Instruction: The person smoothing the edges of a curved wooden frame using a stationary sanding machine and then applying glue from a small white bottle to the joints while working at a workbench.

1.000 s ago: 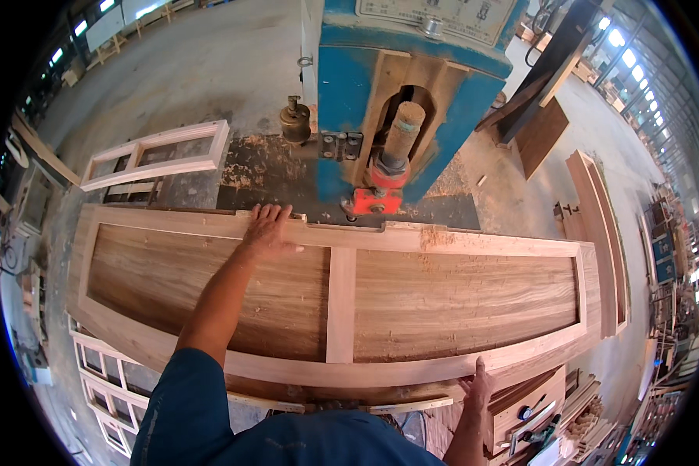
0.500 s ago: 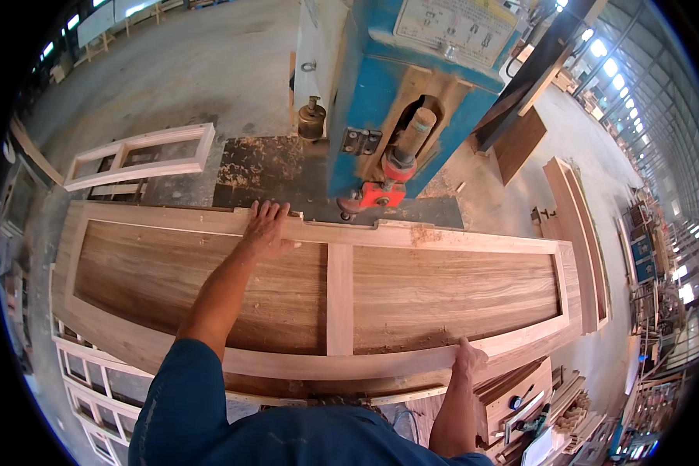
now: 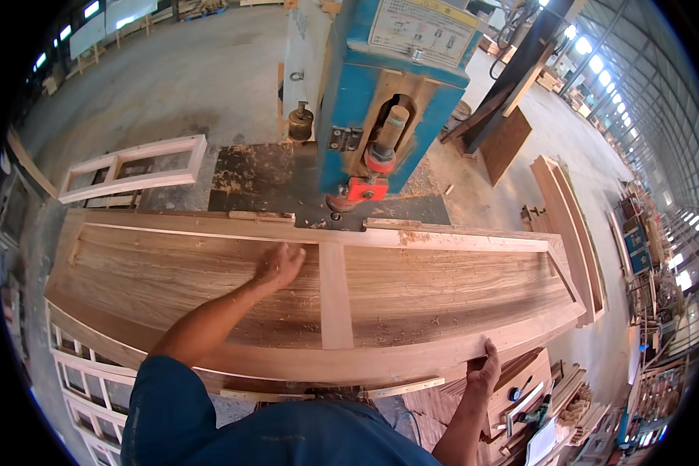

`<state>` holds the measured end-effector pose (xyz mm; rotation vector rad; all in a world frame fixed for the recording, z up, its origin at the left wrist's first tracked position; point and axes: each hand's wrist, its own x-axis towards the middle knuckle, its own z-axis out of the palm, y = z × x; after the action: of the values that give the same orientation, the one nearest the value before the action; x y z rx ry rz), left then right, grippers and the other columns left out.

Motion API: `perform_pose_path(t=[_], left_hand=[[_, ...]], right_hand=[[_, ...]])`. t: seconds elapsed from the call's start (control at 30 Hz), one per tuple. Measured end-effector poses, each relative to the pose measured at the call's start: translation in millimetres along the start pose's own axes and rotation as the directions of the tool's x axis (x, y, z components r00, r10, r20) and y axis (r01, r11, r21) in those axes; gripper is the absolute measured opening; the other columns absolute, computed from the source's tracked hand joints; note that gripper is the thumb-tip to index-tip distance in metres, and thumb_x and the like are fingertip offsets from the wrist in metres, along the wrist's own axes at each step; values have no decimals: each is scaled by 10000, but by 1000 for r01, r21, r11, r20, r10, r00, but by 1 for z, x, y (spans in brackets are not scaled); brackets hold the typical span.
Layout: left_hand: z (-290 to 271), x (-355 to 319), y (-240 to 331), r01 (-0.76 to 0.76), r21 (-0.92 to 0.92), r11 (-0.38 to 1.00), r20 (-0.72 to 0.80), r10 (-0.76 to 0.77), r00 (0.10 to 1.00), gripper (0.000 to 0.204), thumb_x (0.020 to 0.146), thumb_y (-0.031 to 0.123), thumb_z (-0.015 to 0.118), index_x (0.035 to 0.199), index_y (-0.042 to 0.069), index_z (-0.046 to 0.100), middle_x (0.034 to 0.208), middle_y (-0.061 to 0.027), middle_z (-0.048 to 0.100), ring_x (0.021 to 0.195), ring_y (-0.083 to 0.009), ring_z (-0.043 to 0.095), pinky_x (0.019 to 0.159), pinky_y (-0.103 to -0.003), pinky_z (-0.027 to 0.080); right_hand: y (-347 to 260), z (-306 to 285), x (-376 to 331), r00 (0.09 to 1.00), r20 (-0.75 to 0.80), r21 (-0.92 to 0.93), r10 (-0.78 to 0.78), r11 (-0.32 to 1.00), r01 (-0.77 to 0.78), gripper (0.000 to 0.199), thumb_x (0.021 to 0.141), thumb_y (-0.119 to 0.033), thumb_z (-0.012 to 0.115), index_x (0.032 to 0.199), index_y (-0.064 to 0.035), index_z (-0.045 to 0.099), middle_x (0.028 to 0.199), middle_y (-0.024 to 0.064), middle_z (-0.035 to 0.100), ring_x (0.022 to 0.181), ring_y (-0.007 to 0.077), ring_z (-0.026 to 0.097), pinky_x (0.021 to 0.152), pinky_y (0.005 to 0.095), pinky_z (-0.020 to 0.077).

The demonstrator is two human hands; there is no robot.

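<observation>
A large wooden door (image 3: 337, 299) with two recessed panels and a middle rail lies across in front of me. Wood shavings are scattered over it. My left hand (image 3: 281, 266) is over its left panel, close to the middle rail, fingers curled in with nothing visible in them. At the near right edge, my right hand (image 3: 484, 368) grips the door's long near rail, its fingers partly hidden. Beyond the far rail stands a blue machine (image 3: 400, 116) with a red guard (image 3: 367, 189) at its cutter head. A short wooden strip (image 3: 261, 217) lies along the far rail.
A pale wooden frame (image 3: 132, 169) sits at the left, and white lattice frames (image 3: 85, 380) are stacked at near left. Long boards (image 3: 571, 233) stand at the right. At near right, a bench holds a drill (image 3: 533, 416), a tape measure (image 3: 514, 394) and wood pieces.
My left hand has let go of the far rail and come nearer, over the left panel. My right hand has shifted right along the near rail. The door has turned slightly, its right end nearer me.
</observation>
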<state>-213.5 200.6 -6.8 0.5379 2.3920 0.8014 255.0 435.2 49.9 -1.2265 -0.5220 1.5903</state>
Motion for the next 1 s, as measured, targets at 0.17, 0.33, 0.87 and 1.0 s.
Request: perform_pose_path(t=[0.17, 0.33, 0.87, 1.0], left_hand=[[45, -52, 28, 575, -683, 450, 665, 57, 745, 524, 974, 525, 522, 1165, 37, 548, 994, -147, 651, 972, -314, 652, 813, -487, 565], [58, -57, 14, 582, -752, 309, 641, 133, 756, 397, 1001, 421, 512, 1141, 51, 549, 980, -178, 666, 963, -305, 661, 843, -447, 553], [52, -191, 61, 352, -900, 258, 402, 172, 899, 299, 973, 381, 603, 994, 83, 612, 855, -136, 665, 786, -292, 673, 720, -429, 549], [51, -237, 72, 298, -935, 194, 318, 81, 945, 239, 953, 300, 658, 967, 62, 629, 837, -121, 666, 755, -285, 677, 701, -450, 562]], right_hand=[[-3, -8, -32, 996, 79, -7, -31, 999, 31, 303, 877, -84, 676, 1154, 29, 627, 1120, 117, 678, 1015, 236, 669, 888, 377, 575], [-2, -20, -51, 993, 106, 32, -61, 998, 58, 290, 879, -65, 656, 1149, 37, 621, 1097, 111, 668, 1006, 247, 662, 883, 381, 573], [-8, -126, -13, 946, 323, 158, -29, 987, -23, 295, 919, -150, 607, 1187, -30, 636, 1194, 82, 668, 1140, 228, 616, 1036, 399, 476], [-10, -145, -9, 903, 426, 120, 64, 985, -126, 363, 937, -226, 617, 1255, -50, 621, 1290, 97, 634, 1194, 253, 589, 1060, 431, 452]])
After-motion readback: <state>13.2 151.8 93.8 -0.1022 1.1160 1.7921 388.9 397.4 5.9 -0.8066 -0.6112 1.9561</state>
